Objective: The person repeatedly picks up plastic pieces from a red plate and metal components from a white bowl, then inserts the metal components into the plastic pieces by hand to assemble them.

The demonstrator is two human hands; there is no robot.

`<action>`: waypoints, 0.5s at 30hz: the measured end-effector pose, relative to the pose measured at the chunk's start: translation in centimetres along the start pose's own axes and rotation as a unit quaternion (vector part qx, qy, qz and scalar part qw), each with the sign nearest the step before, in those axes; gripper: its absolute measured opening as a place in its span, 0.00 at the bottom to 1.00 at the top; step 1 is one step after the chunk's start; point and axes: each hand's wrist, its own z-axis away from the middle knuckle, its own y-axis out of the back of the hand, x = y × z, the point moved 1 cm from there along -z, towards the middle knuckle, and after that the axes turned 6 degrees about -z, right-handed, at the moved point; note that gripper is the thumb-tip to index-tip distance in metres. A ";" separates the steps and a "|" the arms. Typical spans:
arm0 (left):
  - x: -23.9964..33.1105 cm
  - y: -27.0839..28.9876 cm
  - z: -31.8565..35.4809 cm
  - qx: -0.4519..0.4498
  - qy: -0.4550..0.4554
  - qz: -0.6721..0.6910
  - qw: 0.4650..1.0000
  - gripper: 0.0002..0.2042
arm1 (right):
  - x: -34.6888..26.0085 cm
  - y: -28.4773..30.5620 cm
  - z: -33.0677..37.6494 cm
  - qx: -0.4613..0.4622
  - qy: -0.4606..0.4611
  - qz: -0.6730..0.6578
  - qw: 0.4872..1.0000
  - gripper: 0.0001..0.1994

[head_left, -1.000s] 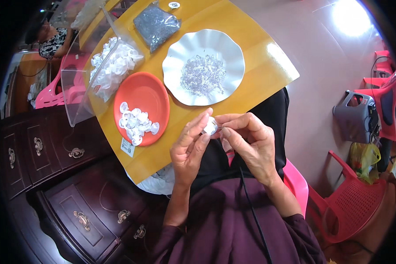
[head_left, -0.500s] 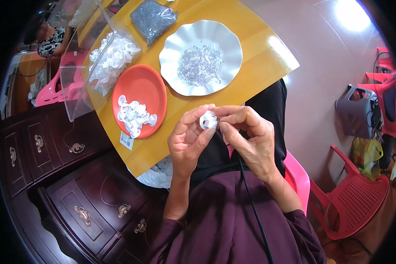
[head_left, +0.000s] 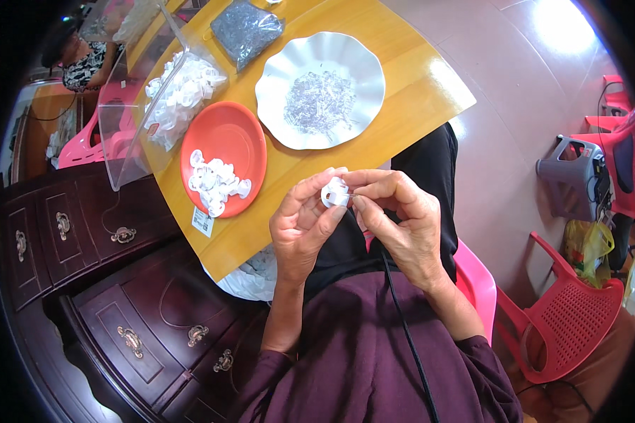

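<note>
My left hand [head_left: 305, 229] pinches a small white plastic piece [head_left: 334, 193] between thumb and fingers, held just in front of the table's near edge. My right hand [head_left: 396, 222] meets it from the right, fingertips pressed on the same piece with a thin metal bit. On the yellow wooden table [head_left: 402, 106] an orange plate [head_left: 236, 137] holds several white plastic pieces [head_left: 215, 183]. A white scalloped plate [head_left: 360, 60] carries a heap of small metal parts [head_left: 319, 101].
A clear plastic bag [head_left: 155, 99] of white pieces lies at the table's left. A dark grey bag [head_left: 245, 28] sits at the far end. A dark wooden drawer cabinet [head_left: 120, 303] stands left, red plastic chairs [head_left: 571, 324] right. Another person [head_left: 77, 60] sits far left.
My hands stay together on the white piece, turning it slightly. The view has shifted a little, so the table and plates sit lower and nearer.
</note>
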 end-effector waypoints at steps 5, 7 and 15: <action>-0.1 -0.1 0.1 -0.003 -0.006 0.001 1.000 0.21 | -0.5 0.3 0.0 -0.015 0.071 0.055 0.996 0.05; 0.0 -0.2 0.1 -0.010 -0.013 0.005 1.000 0.22 | -0.7 0.3 0.0 -0.029 0.130 0.113 0.985 0.06; 0.0 -0.4 0.1 -0.014 -0.023 -0.009 1.000 0.23 | -0.8 0.3 0.6 -0.007 0.146 0.148 0.978 0.07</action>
